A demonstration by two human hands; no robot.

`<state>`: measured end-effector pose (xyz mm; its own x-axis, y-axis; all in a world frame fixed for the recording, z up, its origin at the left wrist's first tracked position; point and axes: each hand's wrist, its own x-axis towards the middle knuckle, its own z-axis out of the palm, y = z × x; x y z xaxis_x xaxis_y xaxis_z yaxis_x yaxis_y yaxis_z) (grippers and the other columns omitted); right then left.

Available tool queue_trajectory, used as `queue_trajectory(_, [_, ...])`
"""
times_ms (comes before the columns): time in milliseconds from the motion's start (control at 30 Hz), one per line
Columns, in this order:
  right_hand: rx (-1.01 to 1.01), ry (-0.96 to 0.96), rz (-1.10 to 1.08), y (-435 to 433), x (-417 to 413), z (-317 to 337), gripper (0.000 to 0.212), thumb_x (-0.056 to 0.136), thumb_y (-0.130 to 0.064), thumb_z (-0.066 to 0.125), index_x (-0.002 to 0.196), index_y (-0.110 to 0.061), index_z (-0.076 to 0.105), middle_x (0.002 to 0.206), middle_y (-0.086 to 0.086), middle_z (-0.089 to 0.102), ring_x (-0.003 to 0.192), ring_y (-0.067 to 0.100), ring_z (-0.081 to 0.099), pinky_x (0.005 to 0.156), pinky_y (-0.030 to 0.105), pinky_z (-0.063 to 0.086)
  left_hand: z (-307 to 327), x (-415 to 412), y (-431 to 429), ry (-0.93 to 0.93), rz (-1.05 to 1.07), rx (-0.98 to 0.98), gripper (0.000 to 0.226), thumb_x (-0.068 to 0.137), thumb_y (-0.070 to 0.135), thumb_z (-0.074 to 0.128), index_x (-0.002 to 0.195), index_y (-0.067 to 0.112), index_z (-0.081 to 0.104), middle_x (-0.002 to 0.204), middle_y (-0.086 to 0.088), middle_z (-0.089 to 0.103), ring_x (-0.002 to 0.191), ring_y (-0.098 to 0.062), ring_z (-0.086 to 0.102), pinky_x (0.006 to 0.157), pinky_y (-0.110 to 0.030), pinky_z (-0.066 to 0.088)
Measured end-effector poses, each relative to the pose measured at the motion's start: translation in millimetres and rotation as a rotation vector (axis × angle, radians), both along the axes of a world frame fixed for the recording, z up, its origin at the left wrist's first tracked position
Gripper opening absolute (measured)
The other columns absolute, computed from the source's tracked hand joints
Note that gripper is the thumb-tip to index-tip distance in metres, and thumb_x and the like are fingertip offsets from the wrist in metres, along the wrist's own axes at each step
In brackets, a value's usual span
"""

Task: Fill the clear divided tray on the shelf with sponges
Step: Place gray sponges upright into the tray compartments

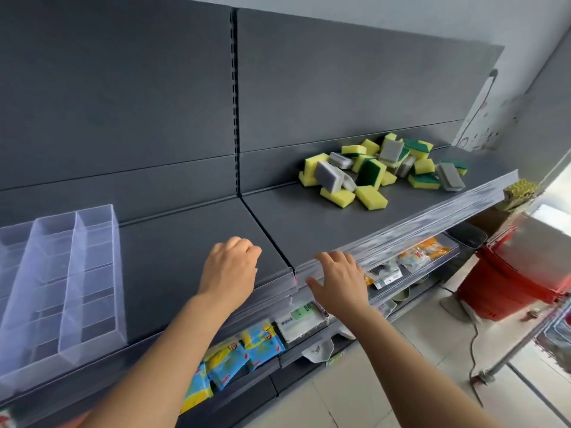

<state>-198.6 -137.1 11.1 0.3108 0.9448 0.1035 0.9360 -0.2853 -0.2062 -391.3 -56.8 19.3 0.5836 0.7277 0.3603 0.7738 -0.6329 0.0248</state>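
Observation:
A clear divided tray stands at the left end of the dark grey shelf; its compartments hold nothing. A loose pile of sponges, yellow-green and grey ones, lies on the shelf far to the right near the back panel. My left hand hovers over the shelf's front middle, fingers loosely curled, holding nothing. My right hand is at the shelf's clear front rail, fingers spread and relaxed, holding nothing. Both hands are between the tray and the pile.
Below the shelf, lower shelves carry blue-yellow packets and other packaged goods. Red shopping baskets stand on the tiled floor at the right, next to a metal pole. A tall grey back panel rises behind the shelf.

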Motion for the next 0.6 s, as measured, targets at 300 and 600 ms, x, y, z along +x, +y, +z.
queue_trajectory(300, [0.000,0.010,-0.111,30,92,-6,0.054,0.090,-0.048,0.054,0.136,-0.023,0.042,0.135,0.002,0.045,0.128,0.026,0.036,0.104,0.038,0.031,-6,105,47,-0.008,-0.101,-0.033,0.024,0.074,0.018,0.076,0.097,0.015,0.068,0.098,0.001,0.067,0.097,-0.023,0.061,0.077,-0.037,0.050])
queue_trajectory(600, [0.000,0.022,-0.132,111,174,-5,0.055,0.089,-0.046,0.055,0.136,-0.023,0.041,0.134,0.003,0.045,0.128,0.026,0.035,0.103,0.038,0.032,-4,199,128,-0.040,-0.145,-0.049,0.027,0.078,0.019,0.072,0.105,0.015,0.067,0.104,0.000,0.066,0.101,-0.023,0.058,0.080,-0.037,0.047])
